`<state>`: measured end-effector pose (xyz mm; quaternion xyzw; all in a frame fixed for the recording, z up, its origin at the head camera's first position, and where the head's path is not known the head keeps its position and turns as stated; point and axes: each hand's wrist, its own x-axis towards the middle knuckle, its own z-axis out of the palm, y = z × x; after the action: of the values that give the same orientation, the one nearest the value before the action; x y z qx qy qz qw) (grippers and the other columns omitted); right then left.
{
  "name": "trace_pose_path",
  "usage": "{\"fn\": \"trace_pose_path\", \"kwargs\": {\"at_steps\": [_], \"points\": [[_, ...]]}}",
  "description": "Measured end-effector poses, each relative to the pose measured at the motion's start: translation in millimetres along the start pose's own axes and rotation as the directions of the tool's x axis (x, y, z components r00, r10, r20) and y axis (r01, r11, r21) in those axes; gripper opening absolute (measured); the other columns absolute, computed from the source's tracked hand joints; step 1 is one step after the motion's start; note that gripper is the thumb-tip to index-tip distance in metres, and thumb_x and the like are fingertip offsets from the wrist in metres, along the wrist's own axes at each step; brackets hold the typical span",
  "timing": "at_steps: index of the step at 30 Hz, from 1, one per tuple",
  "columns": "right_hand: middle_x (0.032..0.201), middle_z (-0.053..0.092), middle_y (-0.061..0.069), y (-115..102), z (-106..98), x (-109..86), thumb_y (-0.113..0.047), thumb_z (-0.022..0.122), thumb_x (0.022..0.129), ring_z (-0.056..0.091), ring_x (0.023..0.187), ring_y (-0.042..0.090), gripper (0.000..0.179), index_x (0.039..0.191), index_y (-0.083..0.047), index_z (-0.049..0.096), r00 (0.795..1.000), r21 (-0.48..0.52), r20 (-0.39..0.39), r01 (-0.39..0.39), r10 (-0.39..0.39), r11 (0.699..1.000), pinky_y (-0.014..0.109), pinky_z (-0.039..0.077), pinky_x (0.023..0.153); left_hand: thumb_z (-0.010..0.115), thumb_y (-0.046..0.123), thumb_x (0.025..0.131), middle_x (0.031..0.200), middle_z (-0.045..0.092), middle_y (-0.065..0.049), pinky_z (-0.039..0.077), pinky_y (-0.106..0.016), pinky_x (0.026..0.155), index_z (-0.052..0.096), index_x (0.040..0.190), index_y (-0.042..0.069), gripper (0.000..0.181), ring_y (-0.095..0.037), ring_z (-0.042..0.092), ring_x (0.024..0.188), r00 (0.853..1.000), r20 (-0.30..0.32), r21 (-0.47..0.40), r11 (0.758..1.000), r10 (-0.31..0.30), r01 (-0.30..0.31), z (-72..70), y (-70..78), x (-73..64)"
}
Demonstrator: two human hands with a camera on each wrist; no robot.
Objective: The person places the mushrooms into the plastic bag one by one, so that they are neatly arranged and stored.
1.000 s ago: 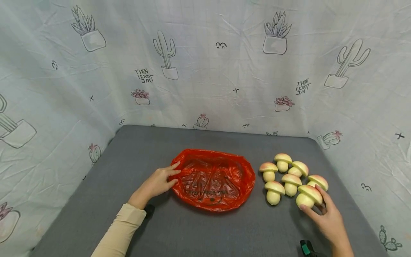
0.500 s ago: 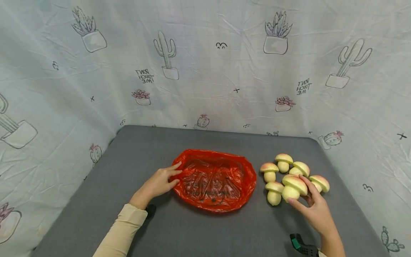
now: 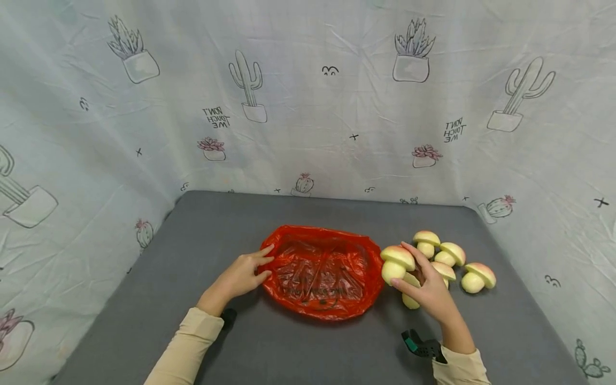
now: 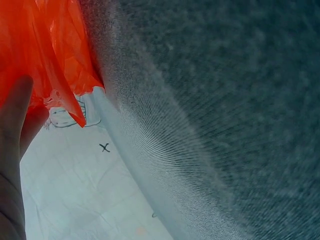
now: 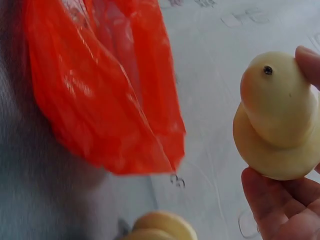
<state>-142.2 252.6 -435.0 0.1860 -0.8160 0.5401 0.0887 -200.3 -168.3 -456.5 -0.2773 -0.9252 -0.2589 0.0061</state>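
Note:
My right hand holds a mushroom with a pale stem and a pinkish-yellow cap, raised beside the bag's right rim. In the right wrist view, thumb and fingers grip this mushroom from two sides, its stem end with a dark spot facing the camera. A red plastic bag lies with its mouth spread wide in the middle of the table. At its left rim, my left hand touches the plastic with fingers fairly straight and spread. The left wrist view shows those fingers against the red plastic.
Several similar mushrooms stand at the right of the grey table, among them one mushroom farthest right and another at the back. One is partly behind my right hand. A patterned cloth hangs around the table.
My right hand has carried the mushroom leftward from the right end of the group, over the others, to near the bag's right rim. The left hand stays at the bag's left rim.

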Motion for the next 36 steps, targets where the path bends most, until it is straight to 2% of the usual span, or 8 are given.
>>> {"fn": "trace_pose_path", "kwargs": {"at_steps": [4, 7, 11, 16, 21, 26, 32, 36], "points": [[0.139, 0.044, 0.002, -1, 8, 11.8, 0.002, 0.068, 0.083, 0.045, 0.117, -0.005, 0.077, 0.149, -0.017, 0.031, 1.000, -0.005, 0.024, 0.002, -0.002, 1.000, 0.011, 0.039, 0.091, 0.066, 0.012, 0.088, 0.143, 0.045, -0.018, 0.041, -0.024, 0.064, 0.059, 0.126, -0.005, 0.042, -0.001, 0.024, 0.042, 1.000, -0.002, -0.006, 1.000, 0.001, -0.001, -0.2, 0.0, 0.9], [0.138, 0.044, 0.008, -2, 13, 20.1, -0.001, 0.069, 0.083, 0.048, 0.110, -0.003, 0.077, 0.149, -0.019, 0.032, 0.999, -0.018, 0.039, 0.003, -0.003, 1.000, 0.015, 0.042, 0.085, 0.066, 0.012, 0.088, 0.144, 0.044, -0.018, 0.040, -0.023, 0.062, 0.059, 0.126, -0.004, 0.042, 0.000, 0.026, 0.043, 1.000, -0.002, -0.008, 1.000, 0.001, -0.001, -0.8, -0.3, 2.3], [0.134, 0.047, 0.008, -2, 20, 31.0, -0.004, 0.068, 0.085, 0.052, 0.101, 0.001, 0.076, 0.149, -0.022, 0.030, 0.997, -0.017, 0.083, 0.006, -0.005, 1.000, 0.025, 0.046, 0.080, 0.066, 0.012, 0.088, 0.145, 0.043, -0.018, 0.039, -0.022, 0.059, 0.059, 0.126, -0.004, 0.042, -0.001, 0.028, 0.044, 1.000, -0.005, -0.003, 1.000, 0.004, -0.004, -2.1, -1.0, 4.2], [0.140, 0.045, 0.006, -2, 31, 43.5, -0.011, 0.069, 0.086, 0.052, 0.115, 0.006, 0.075, 0.148, -0.028, 0.030, 0.991, -0.002, 0.130, -0.017, 0.018, 1.000, 0.043, 0.046, 0.092, 0.066, 0.013, 0.089, 0.145, 0.043, -0.017, 0.039, -0.021, 0.057, 0.059, 0.126, -0.004, 0.042, -0.001, 0.032, 0.046, 1.000, -0.013, -0.001, 1.000, 0.011, -0.011, -3.5, -0.3, 6.0], [0.142, 0.045, 0.005, -6, 47, 53.4, -0.016, 0.071, 0.085, 0.050, 0.121, 0.018, 0.075, 0.148, -0.029, 0.031, 0.986, 0.001, 0.163, -0.025, 0.024, 1.000, 0.053, 0.042, 0.095, 0.065, 0.012, 0.089, 0.145, 0.042, -0.019, 0.035, -0.020, 0.048, 0.057, 0.128, -0.005, 0.043, -0.002, 0.023, 0.039, 1.000, 0.011, -0.028, 1.000, 0.007, -0.007, -1.6, -0.4, 3.8], [0.138, 0.048, 0.003, -10, 64, 63.0, -0.020, 0.071, 0.085, 0.053, 0.115, 0.023, 0.074, 0.146, -0.033, 0.032, 0.979, 0.023, 0.203, -0.029, 0.024, 0.999, 0.051, 0.046, 0.088, 0.064, 0.013, 0.089, 0.145, 0.043, -0.018, 0.033, -0.020, 0.045, 0.057, 0.128, -0.005, 0.044, -0.001, 0.020, 0.038, 1.000, 0.021, -0.042, 0.999, 0.002, -0.001, 0.4, 0.0, 2.5], [0.133, 0.051, 0.009, -14, 83, 76.9, -0.015, 0.072, 0.084, 0.053, 0.113, 0.028, 0.077, 0.149, -0.023, 0.030, 0.974, 0.057, 0.226, -0.045, 0.031, 0.997, 0.048, 0.047, 0.087, 0.065, 0.012, 0.089, 0.144, 0.044, -0.018, 0.031, -0.019, 0.044, 0.057, 0.128, -0.005, 0.044, 0.000, 0.019, 0.038, 1.000, 0.019, -0.044, 0.999, 0.004, -0.003, 0.8, -0.4, 3.1], [0.135, 0.049, 0.008, -16, 96, 85.8, -0.018, 0.073, 0.083, 0.050, 0.116, 0.028, 0.078, 0.148, -0.026, 0.031, 0.969, 0.065, 0.242, -0.063, 0.046, 0.996, 0.053, 0.045, 0.087, 0.065, 0.013, 0.089, 0.145, 0.043, -0.019, 0.033, -0.020, 0.046, 0.057, 0.128, -0.005, 0.044, -0.001, 0.021, 0.039, 1.000, 0.025, -0.036, 0.999, 0.001, 0.000, 0.0, -1.5, 2.3]]}}
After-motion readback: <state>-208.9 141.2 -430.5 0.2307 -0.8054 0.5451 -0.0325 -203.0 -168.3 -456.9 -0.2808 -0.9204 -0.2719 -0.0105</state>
